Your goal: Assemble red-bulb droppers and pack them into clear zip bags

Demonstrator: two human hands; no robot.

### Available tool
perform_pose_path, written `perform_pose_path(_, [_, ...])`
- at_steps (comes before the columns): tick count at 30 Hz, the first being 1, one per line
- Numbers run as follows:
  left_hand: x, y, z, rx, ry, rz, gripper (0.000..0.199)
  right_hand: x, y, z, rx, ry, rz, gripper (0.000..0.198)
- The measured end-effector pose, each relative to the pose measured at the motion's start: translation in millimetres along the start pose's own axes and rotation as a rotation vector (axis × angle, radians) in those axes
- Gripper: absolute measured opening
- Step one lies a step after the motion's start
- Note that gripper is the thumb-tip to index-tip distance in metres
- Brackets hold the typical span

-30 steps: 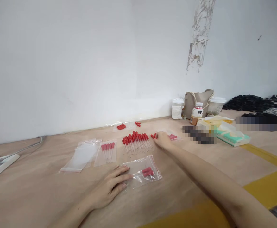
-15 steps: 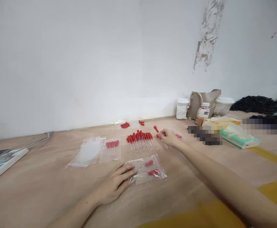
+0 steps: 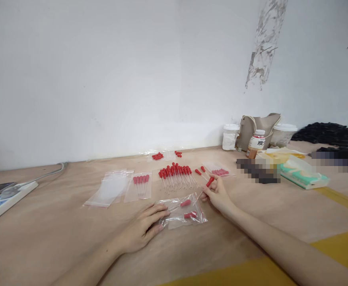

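Note:
My left hand (image 3: 145,227) lies flat, fingers stretched, on the left end of a clear zip bag (image 3: 176,222). Inside that bag are droppers with red bulbs (image 3: 185,203). Beside the bag's right end, my right hand (image 3: 218,194) pinches a dropper (image 3: 210,182) by its red bulb area, its thin tube slanting down to the left. Two loose droppers (image 3: 198,172) lie just beyond my right hand. Farther off, a pile of red-bulbed droppers (image 3: 175,172) is spread in a row with tubes toward me.
A bag of droppers (image 3: 141,180) and a stack of flat zip bags (image 3: 111,190) lie left. Another filled bag (image 3: 220,172) is at right. Small bags of red bulbs (image 3: 157,156) rest by the wall. A power strip (image 3: 9,204), bottle (image 3: 255,145), cup (image 3: 230,137) and tissue pack (image 3: 303,172) stand around.
My right hand has come back toward me with a dropper in its fingers, from beside the loose droppers to the bag's right end. My left hand stays on the bag.

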State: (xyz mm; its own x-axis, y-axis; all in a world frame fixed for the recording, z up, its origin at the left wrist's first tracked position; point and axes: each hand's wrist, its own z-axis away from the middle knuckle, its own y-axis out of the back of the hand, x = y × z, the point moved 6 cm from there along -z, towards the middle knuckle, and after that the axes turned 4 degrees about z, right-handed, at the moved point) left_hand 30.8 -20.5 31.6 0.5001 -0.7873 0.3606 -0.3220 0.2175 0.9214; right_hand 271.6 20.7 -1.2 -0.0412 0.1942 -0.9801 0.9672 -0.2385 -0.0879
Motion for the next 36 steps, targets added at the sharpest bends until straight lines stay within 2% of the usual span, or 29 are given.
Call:
perform_pose_path(6, [-3.3,-3.1,1.9,-0.007,0.032,0.029,0.036,6.4,-8.0,6.6,-0.122,-0.101,-0.106,0.052])
perform_pose_path(10, [-4.2,-3.0,3.3,0.005,0.053,0.05,0.036,3.0,-6.8,6.4,-0.284,-0.129,-0.022,0.047])
perform_pose_path(12, [-4.3,-2.9,3.7,0.009,0.058,0.05,0.035,-0.1,-6.4,6.5,-0.371,-0.094,0.098,0.042])
perform_pose_path(15, [-4.0,-2.5,3.7,0.017,0.051,0.049,0.036,-5.9,-8.0,7.2,-0.435,0.055,0.307,0.03])
perform_pose_path(17, [-3.9,-2.4,3.6,0.018,0.043,0.048,0.037,-6.6,-10.5,7.9,-0.424,0.136,0.412,0.024])
perform_pose_path(19, [-4.2,-3.0,3.5,0.01,0.041,0.042,0.038,-4.1,-13.5,8.6,-0.397,0.156,0.446,0.023])
perform_pose_path(21, [-4.6,-3.3,3.6,0.01,0.041,0.042,0.037,-1.0,-17.9,10.5,-0.404,0.147,0.401,0.023])
perform_pose_path(26, [-5.0,-3.2,4.0,0.011,0.045,0.048,0.034,-0.9,-26.7,16.7,-0.523,0.149,0.234,0.022])
perform_pose_path(32, [-2.4,-2.1,2.0,-0.003,0.033,0.032,0.033,0.0,-29.4,16.7,-0.597,0.092,0.224,0.026])
perform_pose_path(36, [-4.1,-3.5,2.0,-0.024,0.053,0.004,0.033,-2.7,-26.5,11.1,-0.408,0.171,0.321,0.02])
